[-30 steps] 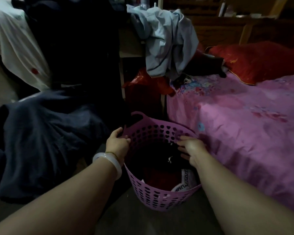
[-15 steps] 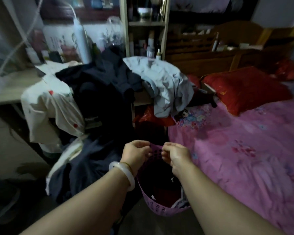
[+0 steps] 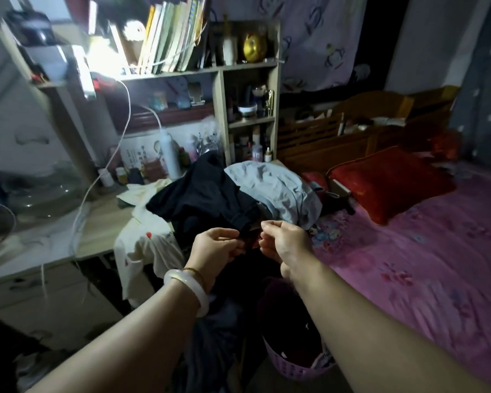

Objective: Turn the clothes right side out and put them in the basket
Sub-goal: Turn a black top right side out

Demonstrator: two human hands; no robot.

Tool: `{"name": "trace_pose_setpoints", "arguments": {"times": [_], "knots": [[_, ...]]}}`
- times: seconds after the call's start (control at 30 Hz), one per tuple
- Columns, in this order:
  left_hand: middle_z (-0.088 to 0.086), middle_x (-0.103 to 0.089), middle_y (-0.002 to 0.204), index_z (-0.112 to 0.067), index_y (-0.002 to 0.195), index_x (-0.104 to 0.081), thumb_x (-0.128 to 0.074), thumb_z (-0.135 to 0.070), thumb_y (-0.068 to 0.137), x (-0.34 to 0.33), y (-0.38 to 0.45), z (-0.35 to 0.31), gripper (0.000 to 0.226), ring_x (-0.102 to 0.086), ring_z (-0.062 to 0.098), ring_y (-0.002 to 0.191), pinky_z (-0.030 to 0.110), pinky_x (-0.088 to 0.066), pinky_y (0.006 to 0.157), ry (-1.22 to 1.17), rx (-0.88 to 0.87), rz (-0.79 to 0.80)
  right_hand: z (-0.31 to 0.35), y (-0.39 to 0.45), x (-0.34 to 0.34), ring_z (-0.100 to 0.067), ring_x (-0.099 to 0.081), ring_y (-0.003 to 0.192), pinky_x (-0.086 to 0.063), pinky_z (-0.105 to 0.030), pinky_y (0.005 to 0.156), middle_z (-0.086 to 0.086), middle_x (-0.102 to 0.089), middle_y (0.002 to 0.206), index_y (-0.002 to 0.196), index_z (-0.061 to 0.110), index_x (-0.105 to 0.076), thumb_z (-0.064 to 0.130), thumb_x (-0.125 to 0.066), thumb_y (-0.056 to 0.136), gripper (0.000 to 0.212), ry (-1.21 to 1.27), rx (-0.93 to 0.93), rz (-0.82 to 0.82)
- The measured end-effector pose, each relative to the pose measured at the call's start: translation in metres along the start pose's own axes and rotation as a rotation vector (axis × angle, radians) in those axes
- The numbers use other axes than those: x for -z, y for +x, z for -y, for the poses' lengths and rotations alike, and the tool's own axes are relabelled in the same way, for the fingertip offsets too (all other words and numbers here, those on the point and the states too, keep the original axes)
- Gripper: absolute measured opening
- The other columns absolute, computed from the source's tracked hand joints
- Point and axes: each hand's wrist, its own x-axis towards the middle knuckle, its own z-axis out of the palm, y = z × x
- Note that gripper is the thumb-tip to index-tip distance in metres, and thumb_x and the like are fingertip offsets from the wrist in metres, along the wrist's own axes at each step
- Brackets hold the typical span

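Both hands are raised close together over the basket (image 3: 292,367). The left hand (image 3: 216,246) and right hand (image 3: 285,241) each pinch a dark garment (image 3: 207,199) from the pile.

Dim room. A wooden shelf unit (image 3: 221,89) is set against the far wall; books (image 3: 167,35) are stood on its top shelf, bottles and jars lower down. Bright light (image 3: 102,56) is seen left of the books. Below the shelf unit a worktop (image 3: 99,231) is placed. To its right, a bed (image 3: 425,251) is covered in pink sheet, with a red pillow (image 3: 386,182) at a wooden headboard (image 3: 352,131). A patterned curtain (image 3: 318,38) is hung above the headboard.
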Motion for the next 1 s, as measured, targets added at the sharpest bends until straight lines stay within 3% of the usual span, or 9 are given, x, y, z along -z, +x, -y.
{"name": "trace_pose_setpoints", "arguments": {"times": [0.3, 0.47, 0.63, 0.7, 0.73, 0.77, 0.8, 0.87, 1.0], "knots": [[0.007, -0.068, 0.078, -0.007, 0.096, -0.065, -0.060, 0.004, 0.086, 0.023, 0.068, -0.047, 0.015, -0.060, 0.011, 0.058, 0.016, -0.049, 0.047, 0.028, 0.050, -0.142, 0.034, 0.085, -0.022, -0.011, -0.056, 0.052, -0.049, -0.022, 0.050, -0.001, -0.059, 0.062, 0.079, 0.013, -0.062, 0.011, -0.062, 0.092, 0.013, -0.023, -0.078, 0.083], [0.008, -0.067, 0.075, -0.004, 0.097, -0.065, -0.060, 0.006, 0.085, 0.007, 0.132, -0.073, 0.017, -0.060, 0.015, 0.061, 0.013, -0.048, 0.042, 0.074, 0.114, -0.216, 0.042, 0.172, -0.011, -0.014, -0.053, 0.053, -0.045, -0.023, 0.045, -0.004, -0.055, 0.064, 0.077, 0.011, -0.058, 0.008, -0.057, 0.093, 0.017, -0.008, -0.270, 0.013], [0.016, -0.068, 0.083, -0.006, 0.094, -0.066, -0.065, 0.005, 0.081, -0.014, 0.177, -0.067, 0.017, -0.062, 0.017, 0.062, 0.016, -0.049, 0.047, 0.117, 0.200, -0.276, 0.017, 0.232, -0.002, -0.015, -0.051, 0.056, -0.046, -0.026, 0.050, -0.003, -0.052, 0.063, 0.071, 0.007, -0.055, 0.011, -0.058, 0.094, 0.023, -0.041, -0.538, 0.020], [0.019, -0.067, 0.085, -0.006, 0.091, -0.065, -0.065, 0.006, 0.081, -0.020, 0.192, -0.063, 0.016, -0.061, 0.018, 0.061, 0.018, -0.049, 0.048, 0.133, 0.234, -0.308, 0.005, 0.248, -0.002, -0.017, -0.050, 0.060, -0.048, -0.030, 0.055, -0.006, -0.049, 0.066, 0.080, 0.003, -0.056, 0.011, -0.058, 0.094, 0.016, -0.055, -0.640, 0.034], [0.019, -0.066, 0.084, -0.006, 0.091, -0.065, -0.064, 0.006, 0.081, -0.023, 0.198, -0.063, 0.016, -0.061, 0.017, 0.061, 0.018, -0.048, 0.048, 0.138, 0.242, -0.318, 0.000, 0.254, -0.004, -0.021, -0.052, 0.066, -0.050, -0.033, 0.061, -0.009, -0.050, 0.072, 0.092, 0.001, -0.057, 0.011, -0.057, 0.094, 0.011, -0.048, -0.680, 0.049], [0.018, -0.066, 0.082, -0.006, 0.092, -0.065, -0.064, 0.006, 0.081, -0.026, 0.205, -0.064, 0.016, -0.060, 0.017, 0.060, 0.019, -0.048, 0.048, 0.148, 0.247, -0.331, -0.005, 0.260, -0.007, -0.026, -0.056, 0.079, -0.052, -0.038, 0.071, -0.013, -0.053, 0.085, 0.108, 0.000, -0.056, 0.012, -0.057, 0.095, 0.018, -0.039, -0.727, 0.066], [0.017, -0.065, 0.080, -0.006, 0.092, -0.064, -0.063, 0.006, 0.082, -0.028, 0.211, -0.064, 0.016, -0.060, 0.017, 0.059, 0.019, -0.048, 0.049, 0.162, 0.252, -0.341, -0.010, 0.264, -0.011, -0.032, -0.057, 0.100, -0.051, -0.043, 0.084, -0.018, -0.055, 0.106, 0.125, 0.002, -0.050, 0.015, -0.058, 0.095, 0.034, -0.030, -0.780, 0.082], [0.015, -0.065, 0.077, -0.007, 0.089, -0.064, -0.062, 0.006, 0.082, -0.034, 0.220, -0.066, 0.015, -0.060, 0.016, 0.058, 0.019, -0.047, 0.049, 0.179, 0.264, -0.351, -0.021, 0.269, -0.019, -0.037, -0.041, 0.132, -0.041, -0.051, 0.104, -0.019, -0.041, 0.144, 0.143, 0.006, -0.038, 0.024, -0.061, 0.093, 0.058, -0.037, -0.870, 0.124], [0.009, -0.065, 0.070, -0.009, 0.083, -0.065, -0.063, 0.005, 0.082, -0.041, 0.242, -0.068, 0.015, -0.061, 0.013, 0.054, 0.018, -0.049, 0.048, 0.219, 0.253, -0.367, -0.047, 0.294, -0.037, -0.040, -0.030, 0.139, -0.028, -0.061, 0.109, -0.017, -0.034, 0.151, 0.146, 0.013, -0.037, 0.042, -0.067, 0.085, 0.074, 0.016, -0.970, 0.254]]}}
